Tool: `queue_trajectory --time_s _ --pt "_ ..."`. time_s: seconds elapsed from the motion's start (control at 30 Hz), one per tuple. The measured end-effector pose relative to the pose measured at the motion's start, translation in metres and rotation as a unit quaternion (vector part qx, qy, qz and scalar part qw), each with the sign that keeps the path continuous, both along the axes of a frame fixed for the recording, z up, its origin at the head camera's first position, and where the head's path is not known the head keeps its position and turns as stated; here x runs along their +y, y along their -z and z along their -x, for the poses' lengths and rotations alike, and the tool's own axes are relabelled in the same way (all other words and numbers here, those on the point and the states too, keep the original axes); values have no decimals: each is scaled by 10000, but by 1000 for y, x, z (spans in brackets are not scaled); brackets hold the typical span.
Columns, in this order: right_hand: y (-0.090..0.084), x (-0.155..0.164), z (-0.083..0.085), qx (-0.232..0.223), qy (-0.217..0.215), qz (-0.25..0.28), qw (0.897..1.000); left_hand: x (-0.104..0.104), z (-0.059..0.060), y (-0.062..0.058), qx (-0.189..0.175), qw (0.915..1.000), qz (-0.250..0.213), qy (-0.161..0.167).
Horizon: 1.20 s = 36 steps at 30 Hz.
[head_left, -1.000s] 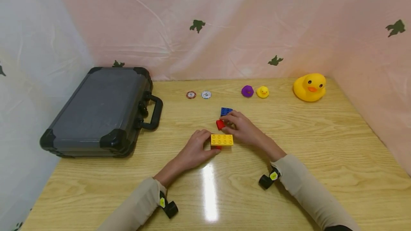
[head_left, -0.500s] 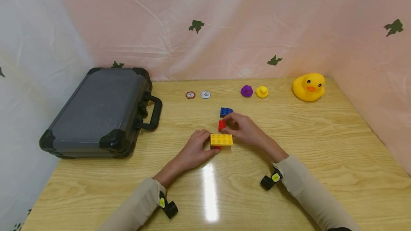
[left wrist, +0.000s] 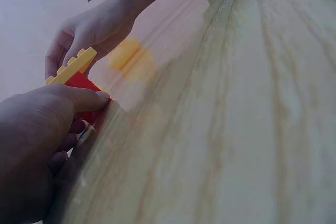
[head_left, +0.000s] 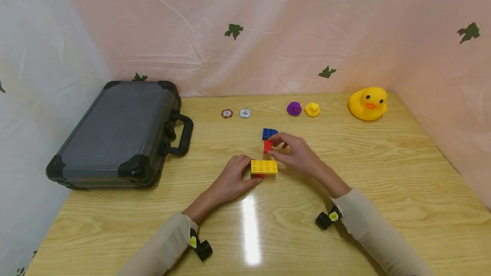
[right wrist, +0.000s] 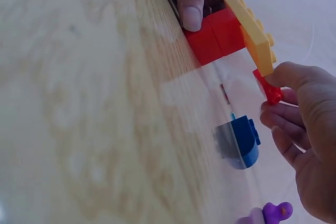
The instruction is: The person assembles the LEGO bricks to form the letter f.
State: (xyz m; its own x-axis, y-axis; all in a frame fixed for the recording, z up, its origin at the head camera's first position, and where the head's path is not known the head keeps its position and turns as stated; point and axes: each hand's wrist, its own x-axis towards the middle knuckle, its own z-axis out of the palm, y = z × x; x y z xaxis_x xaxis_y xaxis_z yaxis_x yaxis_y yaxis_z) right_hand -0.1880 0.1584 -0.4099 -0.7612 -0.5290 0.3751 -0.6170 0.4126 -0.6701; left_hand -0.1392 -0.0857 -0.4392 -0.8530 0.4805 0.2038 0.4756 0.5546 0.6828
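Left hand [head_left: 233, 179] grips the low red brick [right wrist: 215, 34] under the yellow brick [head_left: 264, 167], thumb pressed to its side, on the wooden table [head_left: 383, 191]. Right hand [head_left: 297, 153] pinches a small red brick [head_left: 267, 146] between thumb and fingertips, just beyond the yellow brick's far edge. Just past it lies a blue brick [head_left: 269, 133]. Farther back sit two poker chips [head_left: 235, 113], their print too small to read, a purple duck [head_left: 293, 108], a small yellow duck [head_left: 312, 109] and a large yellow duck [head_left: 368, 103]. At far left lies a grey case [head_left: 115, 133] with no readable label.

blue brick [head_left: 270, 133] just beyond, case [head_left: 115, 133] left, open table [head_left: 383, 173] right
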Motion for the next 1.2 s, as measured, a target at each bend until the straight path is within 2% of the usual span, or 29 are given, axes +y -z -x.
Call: queue_trajectory --time_s 0.2,0.47,0.67,1.2 --pt "-3 2 -4 406 -77 68 9991 0 0 1 -31 10000 11 -19" --pt "-6 4 -12 690 -220 151 9973 0 0 0 -38 10000 -12 -24" --pt "-9 2 -20 1006 -366 154 9941 0 0 0 75 10000 -64 1" --pt "-11 -5 -30 1176 -626 112 9910 0 0 0 -26 10000 -88 24"
